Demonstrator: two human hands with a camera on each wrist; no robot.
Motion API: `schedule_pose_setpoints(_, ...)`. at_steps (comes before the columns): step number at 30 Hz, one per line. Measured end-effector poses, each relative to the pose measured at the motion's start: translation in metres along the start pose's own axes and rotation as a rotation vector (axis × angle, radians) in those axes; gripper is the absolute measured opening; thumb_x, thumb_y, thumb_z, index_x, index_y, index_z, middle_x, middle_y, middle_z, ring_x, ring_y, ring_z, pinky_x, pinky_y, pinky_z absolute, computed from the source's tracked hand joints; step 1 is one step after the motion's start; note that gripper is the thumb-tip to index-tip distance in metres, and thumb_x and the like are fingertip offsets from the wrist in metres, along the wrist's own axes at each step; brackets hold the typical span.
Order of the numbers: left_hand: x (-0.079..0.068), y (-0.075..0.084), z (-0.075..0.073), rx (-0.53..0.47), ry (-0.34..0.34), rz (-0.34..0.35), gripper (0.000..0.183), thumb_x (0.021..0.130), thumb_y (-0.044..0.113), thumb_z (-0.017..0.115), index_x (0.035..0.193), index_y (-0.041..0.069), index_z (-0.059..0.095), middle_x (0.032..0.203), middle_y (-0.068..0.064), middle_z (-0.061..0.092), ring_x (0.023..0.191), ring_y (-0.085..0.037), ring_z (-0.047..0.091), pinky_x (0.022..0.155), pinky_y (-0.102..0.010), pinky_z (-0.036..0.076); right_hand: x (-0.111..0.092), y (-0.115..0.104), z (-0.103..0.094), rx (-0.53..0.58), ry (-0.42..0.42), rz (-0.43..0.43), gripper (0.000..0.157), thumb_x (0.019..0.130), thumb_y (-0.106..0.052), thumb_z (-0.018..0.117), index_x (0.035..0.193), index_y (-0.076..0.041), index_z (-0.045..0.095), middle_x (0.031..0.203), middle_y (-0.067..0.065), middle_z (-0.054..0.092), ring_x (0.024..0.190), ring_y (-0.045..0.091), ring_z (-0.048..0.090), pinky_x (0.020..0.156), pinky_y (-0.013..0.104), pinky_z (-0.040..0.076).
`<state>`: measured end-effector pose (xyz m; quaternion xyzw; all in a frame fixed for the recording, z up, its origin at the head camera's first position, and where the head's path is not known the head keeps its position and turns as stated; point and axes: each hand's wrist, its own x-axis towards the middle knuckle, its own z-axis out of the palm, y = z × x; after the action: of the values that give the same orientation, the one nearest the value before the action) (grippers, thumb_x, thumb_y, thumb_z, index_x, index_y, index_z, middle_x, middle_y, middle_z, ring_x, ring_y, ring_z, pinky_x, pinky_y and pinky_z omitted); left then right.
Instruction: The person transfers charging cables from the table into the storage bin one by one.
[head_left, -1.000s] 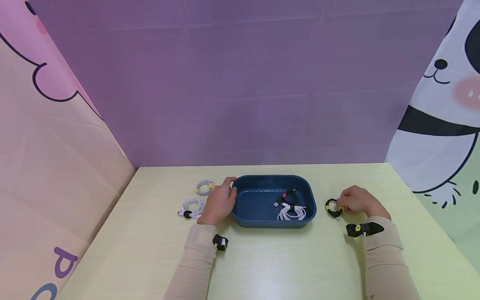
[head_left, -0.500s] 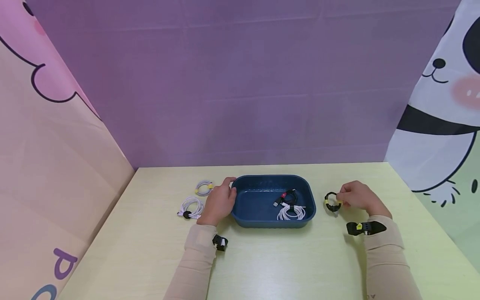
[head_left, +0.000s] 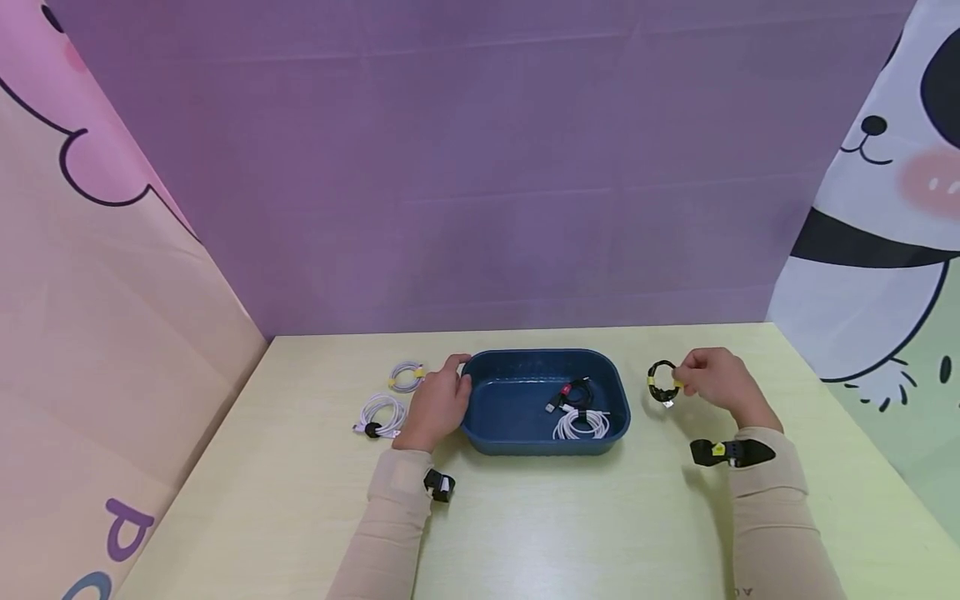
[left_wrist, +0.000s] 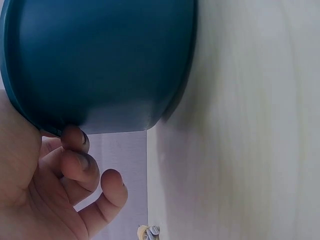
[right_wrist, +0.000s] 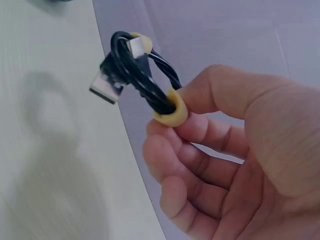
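Observation:
My right hand (head_left: 720,379) pinches a coiled black USB cable (head_left: 651,382) between thumb and fingertips, above the table to the right of a blue plastic tub (head_left: 547,448). In the right wrist view, yellow ties (right_wrist: 172,116) bind the coil and its metal USB plug (right_wrist: 104,89) points down-left. My left hand (head_left: 437,408) grips the tub's left rim; the left wrist view shows its fingers curled against the outer wall (left_wrist: 105,65). Inside the tub, on the right, lie a coiled white cable (head_left: 570,427) and a black cable (head_left: 584,393) with a red mark.
Left of my left hand, a white cable (head_left: 392,400) with a black tie and a pale cable (head_left: 401,367) with yellow ties lie coiled on the light wooden table (head_left: 547,533). A purple cloth backdrop (head_left: 510,183) rises at the table's far edge.
My right hand has lifted the black USB cable up off the table and slightly away from me. The left hand has stayed on the tub's rim.

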<state>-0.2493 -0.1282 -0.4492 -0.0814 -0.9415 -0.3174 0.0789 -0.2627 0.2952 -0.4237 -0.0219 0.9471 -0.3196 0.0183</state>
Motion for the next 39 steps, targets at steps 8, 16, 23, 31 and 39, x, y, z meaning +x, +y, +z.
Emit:
schedule_pose_setpoints(8, 0.000, 0.000, -0.001, 0.002, 0.000, 0.003, 0.040, 0.107, 0.018, 0.051, 0.145, 0.008, 0.052, 0.063, -0.001, 0.050, 0.050, -0.015, 0.045, 0.050, -0.028, 0.035, -0.002, -0.005, -0.003, 0.036, 0.038, -0.007, 0.016, 0.096, -0.021, 0.061, 0.092, -0.006, 0.065, 0.074, -0.001, 0.070, 0.075, 0.016, 0.062, 0.066, 0.031, 0.043)
schedule_pose_setpoints(16, 0.001, 0.000, -0.001, -0.003, -0.001, 0.005, 0.040, 0.107, 0.018, 0.052, 0.145, 0.007, 0.052, 0.062, -0.001, 0.050, 0.049, -0.015, 0.045, 0.050, -0.028, 0.035, -0.002, -0.008, -0.002, 0.106, 0.026, 0.004, 0.025, 0.097, -0.018, 0.061, 0.112, 0.002, 0.062, 0.086, 0.005, 0.071, 0.078, 0.021, 0.069, 0.069, 0.030, 0.047)
schedule_pose_setpoints(23, 0.002, -0.001, 0.000, -0.005, -0.004, 0.001, 0.040, 0.107, 0.018, 0.052, 0.145, 0.007, 0.052, 0.063, -0.001, 0.050, 0.050, -0.015, 0.045, 0.050, -0.028, 0.035, 0.000, -0.009, -0.002, 0.118, 0.003, 0.017, 0.032, 0.099, -0.020, 0.060, 0.120, 0.004, 0.064, 0.092, 0.005, 0.075, 0.080, 0.022, 0.069, 0.072, 0.031, 0.047)
schedule_pose_setpoints(31, 0.003, -0.002, 0.002, -0.002, -0.008, -0.004, 0.040, 0.107, 0.018, 0.052, 0.146, 0.008, 0.052, 0.064, -0.001, 0.050, 0.051, -0.015, 0.046, 0.051, -0.028, 0.035, -0.001, -0.012, -0.001, 0.117, 0.012, 0.003, 0.034, 0.095, -0.014, 0.058, 0.123, 0.005, 0.064, 0.094, 0.008, 0.074, 0.079, 0.019, 0.067, 0.072, 0.031, 0.047)
schedule_pose_setpoints(39, 0.002, -0.002, 0.001, -0.007, -0.008, -0.007, 0.040, 0.107, 0.018, 0.052, 0.146, 0.008, 0.052, 0.063, -0.001, 0.049, 0.050, -0.015, 0.046, 0.050, -0.027, 0.034, -0.003, -0.016, -0.003, 0.128, -0.004, 0.001, 0.034, 0.097, -0.015, 0.057, 0.123, 0.007, 0.063, 0.098, 0.011, 0.074, 0.080, 0.020, 0.067, 0.073, 0.031, 0.047)
